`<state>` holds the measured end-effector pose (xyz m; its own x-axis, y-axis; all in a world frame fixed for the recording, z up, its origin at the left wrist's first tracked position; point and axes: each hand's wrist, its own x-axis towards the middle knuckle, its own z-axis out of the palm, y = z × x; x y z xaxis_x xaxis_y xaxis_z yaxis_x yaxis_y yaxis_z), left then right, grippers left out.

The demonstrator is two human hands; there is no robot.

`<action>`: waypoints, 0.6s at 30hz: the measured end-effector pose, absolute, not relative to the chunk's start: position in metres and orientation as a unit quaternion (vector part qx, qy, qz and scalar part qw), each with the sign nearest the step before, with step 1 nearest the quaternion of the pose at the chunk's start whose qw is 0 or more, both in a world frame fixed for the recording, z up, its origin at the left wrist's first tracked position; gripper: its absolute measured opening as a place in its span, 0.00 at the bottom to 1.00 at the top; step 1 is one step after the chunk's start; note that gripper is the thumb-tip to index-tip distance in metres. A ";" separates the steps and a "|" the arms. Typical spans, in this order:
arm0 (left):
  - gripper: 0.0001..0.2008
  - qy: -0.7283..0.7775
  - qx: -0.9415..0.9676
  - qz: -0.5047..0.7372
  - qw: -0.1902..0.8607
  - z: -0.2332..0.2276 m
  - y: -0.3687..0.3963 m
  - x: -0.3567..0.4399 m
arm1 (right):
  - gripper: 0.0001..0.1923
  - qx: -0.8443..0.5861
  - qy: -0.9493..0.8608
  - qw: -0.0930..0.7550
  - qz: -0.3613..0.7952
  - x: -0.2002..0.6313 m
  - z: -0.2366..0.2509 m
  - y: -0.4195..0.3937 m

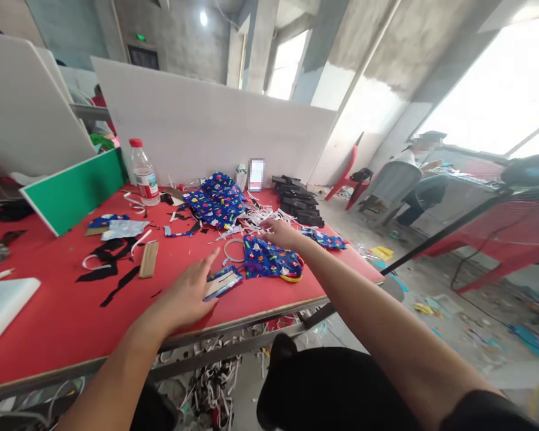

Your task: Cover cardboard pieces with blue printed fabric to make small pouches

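Observation:
My left hand (190, 294) is open, its fingers spread, over the red tabletop. Its fingertips reach the edge of a small blue patterned cloth piece with a tan card strip (224, 282). My right hand (282, 233) extends farther forward, fingers loosely bent and apart, with nothing visible in them. It hovers at the near side of a heap of white strips (265, 214). Below it lies a blue printed cloth piece (269, 258) with yellow trim at one corner. A pale ring-shaped band (233, 250) rests left of that cloth.
A larger blue printed cloth (218, 200) lies behind, near a red-capped bottle (144, 176) and a propped phone (256, 173). Black folded pieces (296, 200) are stacked at the right. White and green boards (76, 191) border the table. A person sits farther right.

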<state>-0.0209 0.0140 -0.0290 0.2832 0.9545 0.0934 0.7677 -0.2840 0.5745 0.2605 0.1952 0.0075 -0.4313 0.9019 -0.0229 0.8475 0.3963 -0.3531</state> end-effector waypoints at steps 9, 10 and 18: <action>0.55 0.580 0.667 0.308 0.353 -0.032 0.015 -0.032 | 0.21 -0.490 -0.842 0.055 0.219 0.262 -0.007 0.218; 0.54 0.575 0.646 0.333 0.375 -0.032 0.017 -0.033 | 0.24 -0.484 -0.844 0.061 0.224 0.263 -0.006 0.217; 0.48 0.579 0.479 0.486 0.446 -0.028 0.030 -0.025 | 0.14 -0.470 -0.847 0.084 0.235 0.259 0.006 0.219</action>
